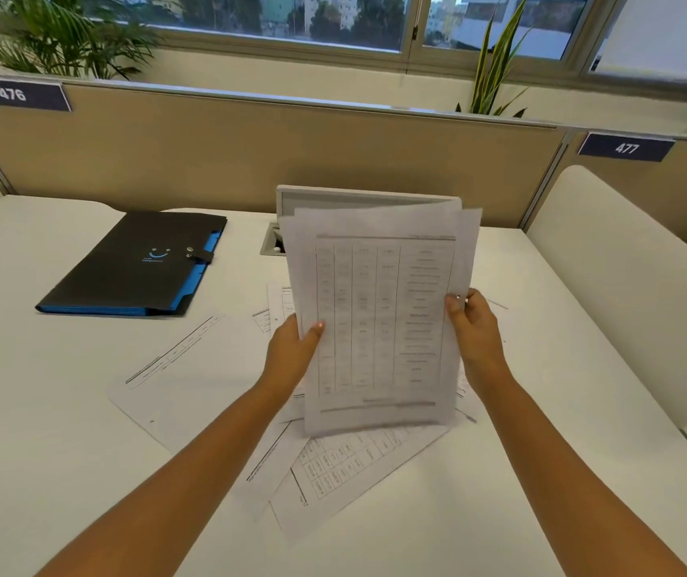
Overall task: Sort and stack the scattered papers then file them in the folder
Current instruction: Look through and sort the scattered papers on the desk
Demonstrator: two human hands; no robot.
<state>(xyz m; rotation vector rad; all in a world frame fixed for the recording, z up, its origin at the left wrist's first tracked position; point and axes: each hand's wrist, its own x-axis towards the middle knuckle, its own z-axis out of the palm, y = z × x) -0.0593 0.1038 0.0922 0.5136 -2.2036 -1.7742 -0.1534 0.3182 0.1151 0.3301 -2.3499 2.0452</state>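
I hold a loose sheaf of printed papers [379, 314] upright above the white desk [42, 410]; the front sheet shows a table, and the sheets' top edges are uneven. My left hand [293, 351] grips the sheaf's left edge, thumb on the front. At the right edge my right hand [472, 326] grips it the same way. Under the sheaf, several more sheets lie scattered: one at the left [192, 376], others fanned at the front [346, 472]. A black folder with blue inner dividers [137, 264] lies shut at the back left, its snap strap fastened.
A grey cable hatch [273, 239] with its lid raised sits behind the sheaf. A beige partition [250, 160] with number plates 476 and 477 closes the desk's far side. A white side panel [624, 264] bounds the desk on the right. Plants stand beyond the partition.
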